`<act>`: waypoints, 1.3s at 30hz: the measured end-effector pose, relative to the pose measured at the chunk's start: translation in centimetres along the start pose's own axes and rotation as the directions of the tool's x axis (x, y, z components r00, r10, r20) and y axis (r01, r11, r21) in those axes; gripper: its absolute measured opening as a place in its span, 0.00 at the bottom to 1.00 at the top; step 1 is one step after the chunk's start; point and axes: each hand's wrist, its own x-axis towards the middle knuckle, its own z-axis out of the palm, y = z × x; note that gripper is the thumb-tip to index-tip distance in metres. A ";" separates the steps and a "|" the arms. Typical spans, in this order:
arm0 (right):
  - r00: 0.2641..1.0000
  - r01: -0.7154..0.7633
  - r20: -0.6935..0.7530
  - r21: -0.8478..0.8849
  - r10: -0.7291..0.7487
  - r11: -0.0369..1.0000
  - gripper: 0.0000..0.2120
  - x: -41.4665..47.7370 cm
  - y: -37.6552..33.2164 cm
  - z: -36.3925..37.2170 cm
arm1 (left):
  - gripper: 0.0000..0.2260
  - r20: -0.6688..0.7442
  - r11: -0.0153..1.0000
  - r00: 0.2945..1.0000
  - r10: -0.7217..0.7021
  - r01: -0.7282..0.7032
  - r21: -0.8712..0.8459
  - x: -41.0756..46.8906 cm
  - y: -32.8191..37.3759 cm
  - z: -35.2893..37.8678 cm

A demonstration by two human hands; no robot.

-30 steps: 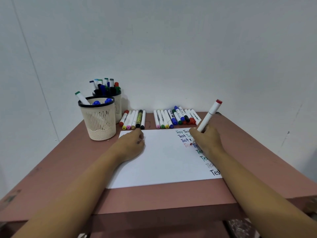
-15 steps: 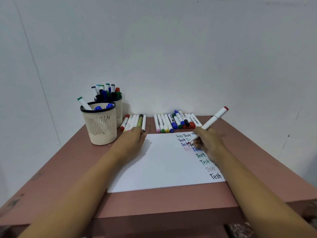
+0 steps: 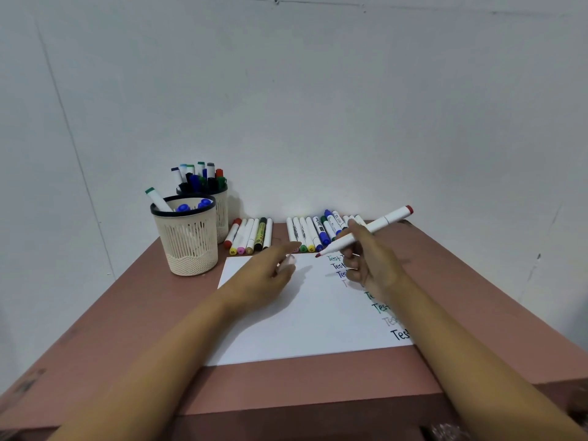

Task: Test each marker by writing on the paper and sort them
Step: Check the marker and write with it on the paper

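- The right hand (image 3: 369,261) grips a white marker (image 3: 381,223) with a red end. The bare red tip points left and hangs just above the far edge of the paper (image 3: 302,323), not touching it.
- The left hand (image 3: 270,275) hovers over the far middle of the paper, with its forefinger stretched toward that tip. Something small and pale shows at its fingertips, perhaps the cap, but it is too blurred to tell whether the hand holds anything.
- The step looks like the end of one test: a column of written words (image 3: 338,265) runs down the right side of the sheet.
- The next move probably calls for capping the tip, which means bringing both hands together in the air, then laying the marker with its group.
- Two rows lie along the far edge of the table (image 3: 127,313) by the wall: a left row (image 3: 251,233) and a right row (image 3: 307,232).
- Two baskets, one near (image 3: 187,243) and one far (image 3: 221,214), stand at the far left with more markers upright in them.
- The left half of the sheet is blank, and bare table lies on both sides, so there is room to swing either arm. The near edge of the sheet lies close to the table's near edge.
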 end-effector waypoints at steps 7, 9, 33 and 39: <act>0.997 0.051 0.055 -0.077 -0.047 0.996 0.09 -0.5 0.3 1.1 | 0.08 -0.141 1.000 0.990 -0.018 0.018 -0.005 -0.1 0.4 0.1; 0.994 0.072 0.093 -0.074 -0.065 0.995 0.10 -0.6 0.4 1.1 | 0.07 -0.148 1.000 0.989 -0.001 -0.001 -0.014 -0.1 0.5 0.1; 0.963 0.008 0.267 0.116 -0.039 0.993 0.06 -0.5 1.6 1.2 | 0.10 -0.080 0.984 0.993 0.090 -0.101 -0.149 -0.4 1.0 1.1; 0.968 -0.006 0.248 0.143 -0.030 0.990 0.07 -0.5 1.5 1.4 | 0.11 -0.126 0.981 0.985 0.118 -0.136 -0.139 -0.2 1.1 1.1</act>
